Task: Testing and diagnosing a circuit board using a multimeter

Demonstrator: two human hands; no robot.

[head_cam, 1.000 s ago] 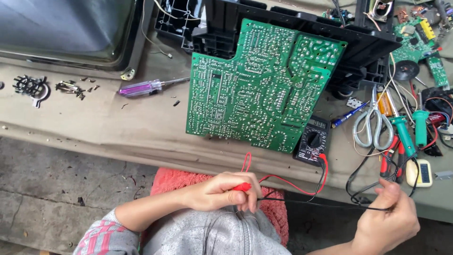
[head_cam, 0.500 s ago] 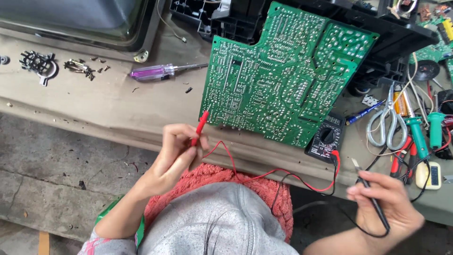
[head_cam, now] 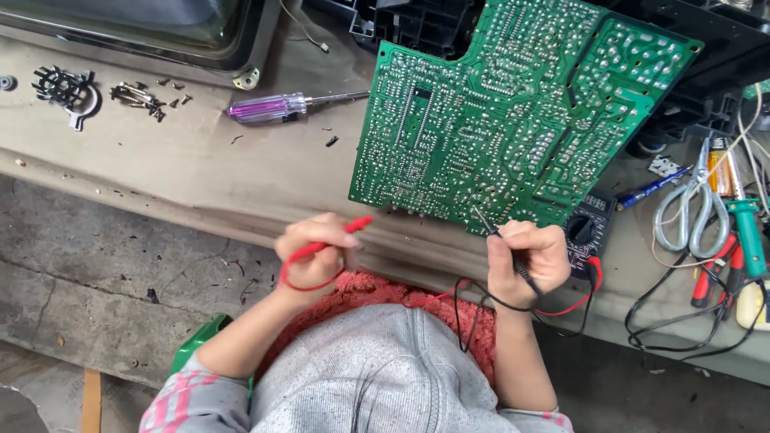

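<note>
Left hand (head_cam: 317, 252) is closed around the red probe (head_cam: 341, 236), fingers wrapped tight on its shaft, tip pointing up-right toward the lower edge of the green circuit board (head_cam: 513, 120) but stopping short of it, not touching. Red lead loops down under that hand. Right hand (head_cam: 525, 261) grips the black probe (head_cam: 501, 244), fingers pinched on the barrel, tip angled up-left and sitting right at the board's bottom edge; can't tell if it actually lands on a solder pad. Board lies solder side up, tilted, propped on a black plastic chassis (head_cam: 706, 72) at the back of the workbench (head_cam: 160, 168). Multimeter (head_cam: 589, 232) sits just right of the right hand, partly under the board's corner, red and black leads running from it. Purple-handled screwdriver (head_cam: 269, 107) lies left of the board, well apart from both hands. Scissors (head_cam: 686, 212) and a green-handled tool (head_cam: 750, 236) are off to the right, loose screws (head_cam: 144, 96) far left.
</note>
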